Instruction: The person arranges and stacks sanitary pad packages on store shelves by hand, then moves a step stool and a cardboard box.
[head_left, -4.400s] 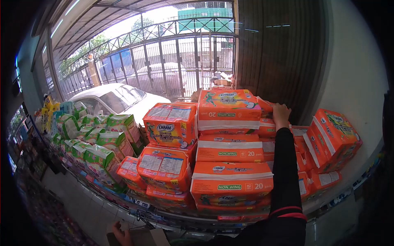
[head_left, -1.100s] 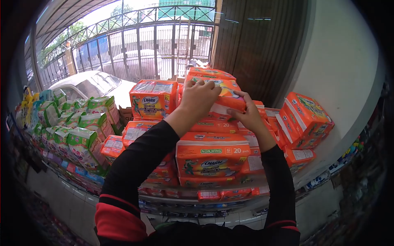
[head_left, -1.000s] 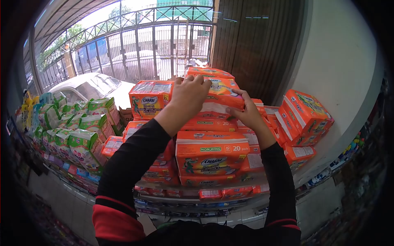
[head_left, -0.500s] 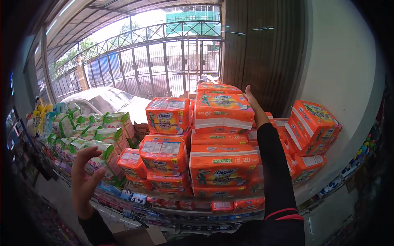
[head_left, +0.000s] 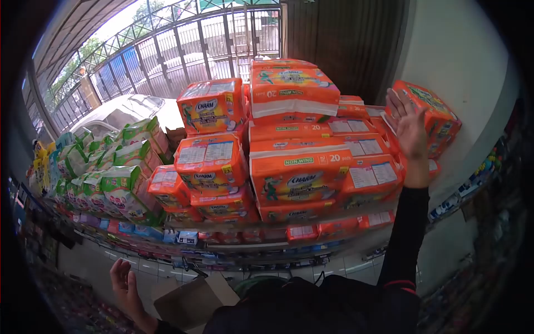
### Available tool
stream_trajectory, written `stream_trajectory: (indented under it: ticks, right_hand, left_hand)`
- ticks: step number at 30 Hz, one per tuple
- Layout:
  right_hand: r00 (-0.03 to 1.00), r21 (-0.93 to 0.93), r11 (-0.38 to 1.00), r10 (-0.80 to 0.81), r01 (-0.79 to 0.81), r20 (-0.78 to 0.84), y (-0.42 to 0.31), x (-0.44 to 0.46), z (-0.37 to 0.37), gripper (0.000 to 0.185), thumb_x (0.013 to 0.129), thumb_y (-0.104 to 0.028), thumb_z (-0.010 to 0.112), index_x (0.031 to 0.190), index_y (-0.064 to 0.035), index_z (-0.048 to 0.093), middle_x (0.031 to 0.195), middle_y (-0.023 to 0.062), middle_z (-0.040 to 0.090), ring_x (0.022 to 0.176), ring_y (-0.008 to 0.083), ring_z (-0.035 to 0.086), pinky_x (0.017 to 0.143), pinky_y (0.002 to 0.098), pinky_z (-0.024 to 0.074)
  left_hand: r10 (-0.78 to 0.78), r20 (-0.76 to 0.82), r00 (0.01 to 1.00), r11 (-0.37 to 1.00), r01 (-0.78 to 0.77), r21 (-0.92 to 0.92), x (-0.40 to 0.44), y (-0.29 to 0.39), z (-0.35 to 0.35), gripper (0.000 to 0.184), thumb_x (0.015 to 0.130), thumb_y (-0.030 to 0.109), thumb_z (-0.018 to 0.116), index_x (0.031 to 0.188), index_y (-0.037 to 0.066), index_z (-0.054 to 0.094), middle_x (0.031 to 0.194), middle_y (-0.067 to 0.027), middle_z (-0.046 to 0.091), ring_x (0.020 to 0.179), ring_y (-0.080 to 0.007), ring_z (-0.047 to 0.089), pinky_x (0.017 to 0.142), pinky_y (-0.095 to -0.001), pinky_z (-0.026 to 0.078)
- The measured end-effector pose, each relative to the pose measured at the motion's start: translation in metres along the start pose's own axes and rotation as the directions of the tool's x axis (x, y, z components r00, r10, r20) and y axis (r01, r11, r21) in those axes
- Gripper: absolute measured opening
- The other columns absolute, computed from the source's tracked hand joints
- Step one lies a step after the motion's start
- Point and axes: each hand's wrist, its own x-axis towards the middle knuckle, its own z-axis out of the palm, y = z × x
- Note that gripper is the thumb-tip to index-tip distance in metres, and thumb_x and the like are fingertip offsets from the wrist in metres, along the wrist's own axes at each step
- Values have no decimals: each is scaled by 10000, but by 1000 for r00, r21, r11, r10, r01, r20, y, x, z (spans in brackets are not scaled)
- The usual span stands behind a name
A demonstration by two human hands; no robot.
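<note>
My right hand [head_left: 410, 128] is raised with fingers spread, in front of a tilted orange pack of sanitary pads [head_left: 436, 114] at the right end of the shelf. Whether its fingers touch the pack I cannot tell. Low at the left, my left hand [head_left: 128, 292] hangs in the air, fingers loosely bent and thumb apart, holding nothing. Between them stand stacked orange Charm packs, with one upside-down pack [head_left: 295, 83] high in the middle. A large "Non Wing" pack [head_left: 300, 175] faces me below it. Smaller Charm packs [head_left: 211, 106] are piled to its left.
Green-and-white packs [head_left: 130, 189] fill the shelf's left side. Lower shelves hold more packs, including a blue one [head_left: 187, 238]. An open cardboard box [head_left: 186, 303] is below me. Behind the shelf are a window with a white car [head_left: 122, 114] outside, a dark shutter [head_left: 339, 44] and a wall.
My right hand has left the side of the top middle pack and moved right, toward the tilted pack. My left hand has dropped lower. The view has tipped downward.
</note>
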Motion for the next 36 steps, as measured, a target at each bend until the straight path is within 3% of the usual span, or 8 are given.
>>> stream_trajectory:
  ticks: [4,9,13,19,25,29,32,36]
  right_hand:
    - [994,-126,986,112,-110,12,14,-98,11,633,862,-479,283,1315,-52,167,1318,146,285,1237,243,246,984,372,209]
    - [989,-358,922,-142,149,46,37,-121,90,521,828,-196,511,1261,-9,289,1273,171,348,1172,253,356,954,331,276]
    - [996,-563,826,-80,46,-36,28,-124,123,504,825,-240,513,1222,18,341,1208,197,418,1122,270,414,919,313,320]
    - [974,-678,729,-73,-95,-215,29,-128,152,498,800,-285,545,1151,39,405,1087,234,498,1033,294,486,842,335,381]
    - [910,-753,658,-320,11,-265,36,-143,153,516,789,-252,563,1172,37,372,1101,219,492,1025,314,486,848,359,379]
    - [826,-676,731,-324,-90,-461,42,-208,129,444,791,-170,564,1154,18,392,1074,190,510,997,268,501,846,335,381]
    - [743,-444,814,-22,-375,-669,122,-295,66,417,780,-176,579,1120,5,419,970,148,541,899,197,522,798,302,402]
    - [473,-333,391,347,-858,-810,216,-420,44,531,704,-282,647,1111,-22,427,898,141,568,811,213,549,726,304,428]
  left_hand:
    - [62,146,987,996,-53,-67,34,-4,38,356,782,39,507,1127,5,428,1028,-103,498,982,-176,471,868,-286,344]
    - [302,321,898,953,-282,-109,57,22,98,321,752,56,552,1058,-2,477,978,-93,525,941,-179,496,841,-284,361]
    - [392,474,789,917,-379,-127,50,19,94,299,729,64,577,1009,-9,504,961,-91,531,933,-178,501,829,-281,367]
    - [240,437,867,969,-187,-160,49,-29,40,327,733,67,585,1038,-8,491,971,-92,531,957,-176,500,850,-287,363]
    - [186,453,872,982,-147,-121,51,-53,18,328,763,44,553,1077,-1,470,1029,-107,524,996,-178,487,871,-292,353]
    - [80,526,847,996,-46,-77,52,-84,18,329,774,56,552,1087,4,465,1040,-101,520,997,-174,486,872,-291,353]
    - [-69,597,799,998,61,34,54,-142,28,324,784,79,555,1088,16,464,996,-87,529,925,-152,506,779,-266,414]
    - [-284,727,625,958,214,190,36,-211,55,306,777,80,558,1066,17,480,925,-66,539,833,-126,519,697,-236,428]
